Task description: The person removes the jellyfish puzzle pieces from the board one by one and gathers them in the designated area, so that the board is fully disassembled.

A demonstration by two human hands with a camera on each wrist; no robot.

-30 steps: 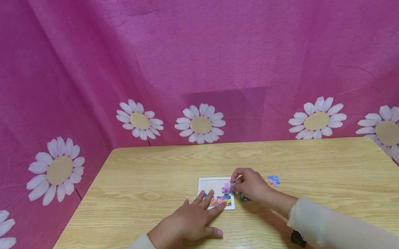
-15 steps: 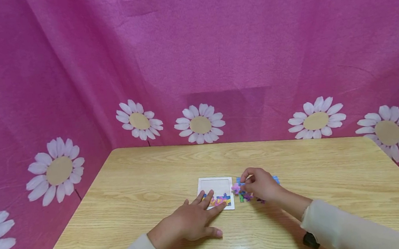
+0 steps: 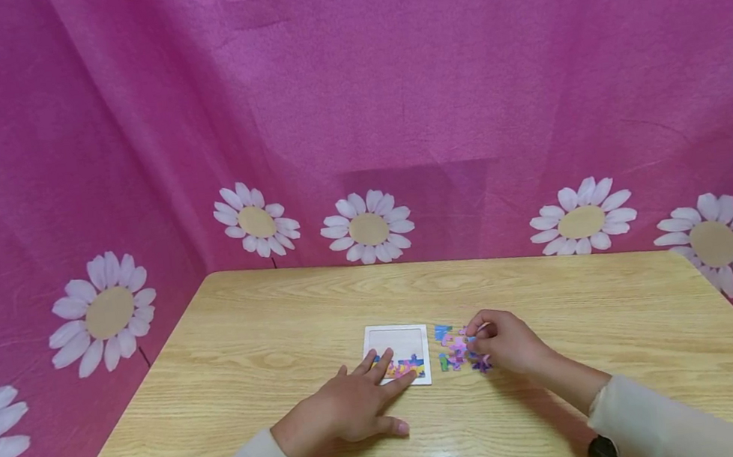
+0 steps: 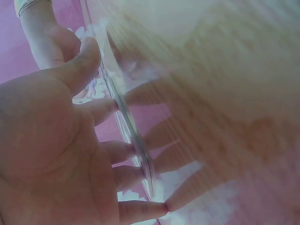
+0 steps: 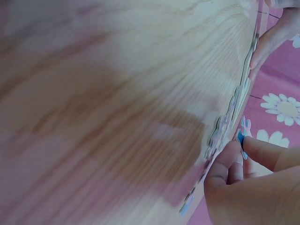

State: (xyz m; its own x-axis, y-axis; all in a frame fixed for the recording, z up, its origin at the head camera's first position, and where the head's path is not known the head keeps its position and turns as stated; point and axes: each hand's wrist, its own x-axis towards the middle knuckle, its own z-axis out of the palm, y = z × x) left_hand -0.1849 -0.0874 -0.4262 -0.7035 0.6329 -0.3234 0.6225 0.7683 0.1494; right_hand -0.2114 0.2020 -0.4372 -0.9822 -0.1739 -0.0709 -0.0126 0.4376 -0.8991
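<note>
A white puzzle frame (image 3: 425, 354) lies on the table, with joined pieces (image 3: 411, 365) in yellow, pink and blue along its near side. Spread fingers of my left hand (image 3: 356, 409) rest on the frame and those pieces; in the left wrist view the palm (image 4: 51, 145) faces the camera. To the right, my right hand (image 3: 510, 344) hovers over loose jigsaw pieces (image 3: 455, 349). Between thumb and fingers it pinches a blue and pink jigsaw piece (image 5: 242, 138), raised off the table in the right wrist view. The fingers partly cover it.
Blue, pink, purple and green loose pieces sit close beside the frame's right edge. The wooden table (image 3: 295, 319) reaches back to a pink curtain (image 3: 433, 100) printed with white daisies. A light glare shows near the table's front.
My right hand has moved right, away from the frame and across the loose pieces, uncovering several of them. My left hand has stayed in place on the frame.
</note>
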